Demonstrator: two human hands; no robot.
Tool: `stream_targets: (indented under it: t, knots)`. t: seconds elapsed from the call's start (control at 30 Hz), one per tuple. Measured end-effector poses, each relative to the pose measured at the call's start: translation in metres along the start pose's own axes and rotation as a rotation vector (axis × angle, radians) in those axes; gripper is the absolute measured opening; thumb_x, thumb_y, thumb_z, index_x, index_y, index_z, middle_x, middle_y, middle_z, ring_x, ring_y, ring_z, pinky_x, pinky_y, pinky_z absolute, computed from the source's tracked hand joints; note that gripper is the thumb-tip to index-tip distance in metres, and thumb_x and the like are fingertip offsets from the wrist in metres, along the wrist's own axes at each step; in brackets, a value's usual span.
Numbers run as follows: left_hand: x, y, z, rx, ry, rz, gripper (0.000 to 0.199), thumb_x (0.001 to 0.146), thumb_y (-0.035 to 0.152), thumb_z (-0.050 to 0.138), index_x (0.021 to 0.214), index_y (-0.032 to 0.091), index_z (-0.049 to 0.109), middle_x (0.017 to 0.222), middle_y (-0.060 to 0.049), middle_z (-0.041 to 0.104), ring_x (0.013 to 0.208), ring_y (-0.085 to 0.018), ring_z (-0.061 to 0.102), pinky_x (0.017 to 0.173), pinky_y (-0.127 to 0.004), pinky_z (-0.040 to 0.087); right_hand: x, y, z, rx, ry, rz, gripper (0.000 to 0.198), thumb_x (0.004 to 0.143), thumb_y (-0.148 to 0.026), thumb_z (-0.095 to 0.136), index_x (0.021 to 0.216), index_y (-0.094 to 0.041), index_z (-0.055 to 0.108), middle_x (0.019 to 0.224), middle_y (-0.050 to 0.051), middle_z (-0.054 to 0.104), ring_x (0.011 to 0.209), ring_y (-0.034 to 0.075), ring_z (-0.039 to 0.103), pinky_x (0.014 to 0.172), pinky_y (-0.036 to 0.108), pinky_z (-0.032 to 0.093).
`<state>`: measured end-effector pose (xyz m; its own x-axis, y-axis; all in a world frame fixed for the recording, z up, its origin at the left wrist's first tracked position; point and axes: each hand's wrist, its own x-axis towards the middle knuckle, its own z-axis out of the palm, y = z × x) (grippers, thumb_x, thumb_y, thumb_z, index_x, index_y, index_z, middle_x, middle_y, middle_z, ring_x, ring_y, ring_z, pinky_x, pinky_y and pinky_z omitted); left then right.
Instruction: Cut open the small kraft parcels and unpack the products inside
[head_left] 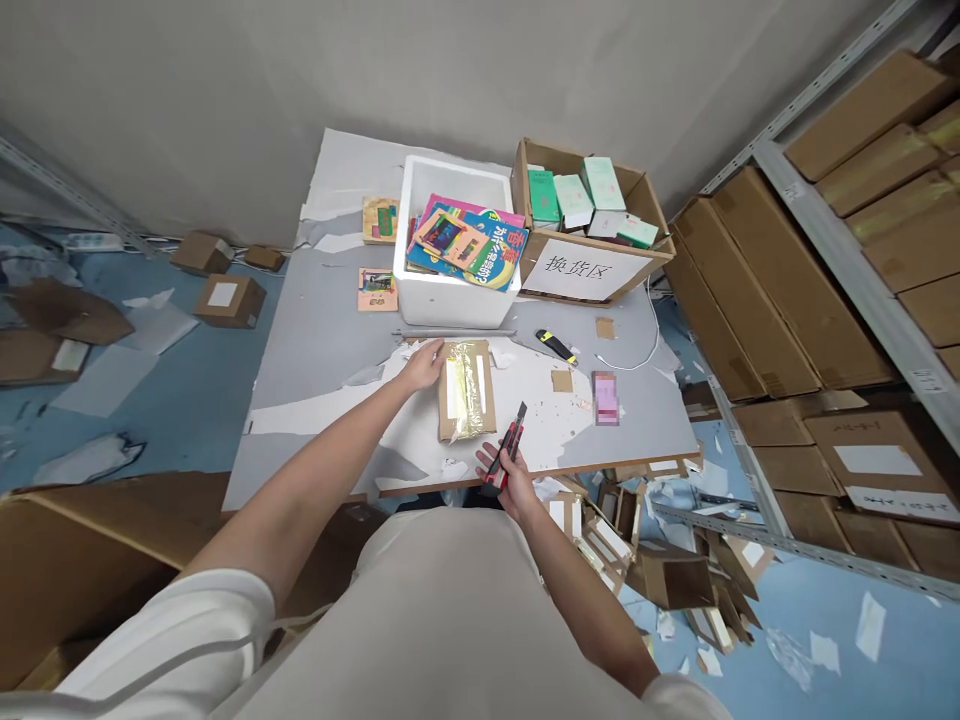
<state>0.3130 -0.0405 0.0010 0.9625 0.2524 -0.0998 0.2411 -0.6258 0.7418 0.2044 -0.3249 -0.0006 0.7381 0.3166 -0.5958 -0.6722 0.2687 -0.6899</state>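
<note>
A small cardboard box (454, 420) lies on the table in front of me, with shiny yellowish tape down its middle and white labels under it. My left hand (425, 366) grips the box at its far left corner, fingertips partly hidden by the edge. In my right hand (513, 484) is a red and black utility knife (514, 437), its dark blade out and pointing away from me. The knife is just right of the box's near corner, apart from it. Farther right lies a second knife (556, 346), black and yellow.
Behind the box stand a white foam box (454, 305) of books and a labelled carton (656, 240) holding green and white boxes. A pinkish pixelated item (605, 398) and a white cable (651, 352) lie right. Shelving (787, 210) flanks the table; cartons and paper scraps litter the floor.
</note>
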Motion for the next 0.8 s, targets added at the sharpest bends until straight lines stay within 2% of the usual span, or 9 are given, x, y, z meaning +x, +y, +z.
stream_targets:
  t: [0.1,0.23,0.33,0.43,0.6,0.7,0.8]
  knots:
    - [-0.010,-0.007,0.002,-0.008,0.034,-0.039,0.052,0.083,0.031,0.042,0.131,0.014,0.052,0.138,-0.013,0.054,0.124,-0.025,0.053,0.104,-0.040,0.043,0.012,-0.015,0.004,-0.008,-0.027,-0.033,0.052,0.070,-0.050,0.075,0.109,-0.030,0.049,0.117,0.006,0.065,0.113,0.026,0.063,0.079,0.042,0.057]
    - [-0.046,-0.017,0.001,-0.053,0.094,-0.122,0.054,0.081,0.038,0.049,0.128,0.012,0.054,0.133,-0.015,0.057,0.112,-0.025,0.061,0.090,-0.037,0.052,0.041,-0.047,-0.007,-0.091,0.039,-0.134,0.051,0.068,-0.046,0.076,0.107,-0.029,0.050,0.116,0.005,0.065,0.112,0.023,0.062,0.075,0.037,0.058]
    - [-0.085,-0.018,0.005,-0.184,0.143,-0.184,0.054,0.079,0.042,0.055,0.124,0.013,0.056,0.127,-0.015,0.061,0.105,-0.024,0.065,0.087,-0.036,0.054,0.065,-0.072,-0.015,-0.142,0.081,-0.168,0.048,0.067,-0.044,0.076,0.103,-0.026,0.049,0.111,0.005,0.067,0.106,0.021,0.065,0.077,0.034,0.057]
    - [-0.121,-0.013,0.010,-0.276,0.173,-0.233,0.050,0.078,0.043,0.057,0.118,0.014,0.059,0.121,-0.014,0.064,0.102,-0.023,0.066,0.086,-0.036,0.056,0.084,-0.088,-0.016,-0.221,0.064,-0.195,0.045,0.068,-0.043,0.075,0.100,-0.025,0.050,0.106,0.005,0.068,0.100,0.018,0.066,0.078,0.032,0.055]
    - [-0.151,-0.004,0.011,-0.228,0.137,-0.318,0.043,0.079,0.046,0.056,0.110,0.018,0.060,0.111,-0.011,0.069,0.096,-0.025,0.068,0.084,-0.039,0.056,0.096,-0.097,-0.015,-0.351,-0.017,-0.224,0.047,0.068,-0.048,0.074,0.100,-0.023,0.050,0.109,0.007,0.067,0.097,0.018,0.066,0.077,0.032,0.055]
    - [-0.144,-0.002,0.001,0.015,0.141,-0.272,0.059,0.076,0.054,0.059,0.122,0.017,0.055,0.122,-0.015,0.062,0.112,-0.030,0.060,0.095,-0.044,0.049,0.091,-0.102,-0.027,-0.480,-0.023,-0.227,0.048,0.070,-0.050,0.071,0.102,-0.022,0.049,0.105,0.007,0.066,0.084,0.016,0.067,0.068,0.031,0.056]
    - [-0.118,0.003,-0.011,0.265,0.095,-0.083,0.100,0.061,0.065,0.069,0.140,0.013,0.038,0.146,-0.023,0.038,0.136,-0.039,0.036,0.108,-0.050,0.035,0.077,-0.109,-0.047,-0.676,-0.011,-0.186,0.050,0.076,-0.052,0.064,0.112,-0.020,0.048,0.082,-0.001,0.063,0.053,0.010,0.059,0.049,0.025,0.051]
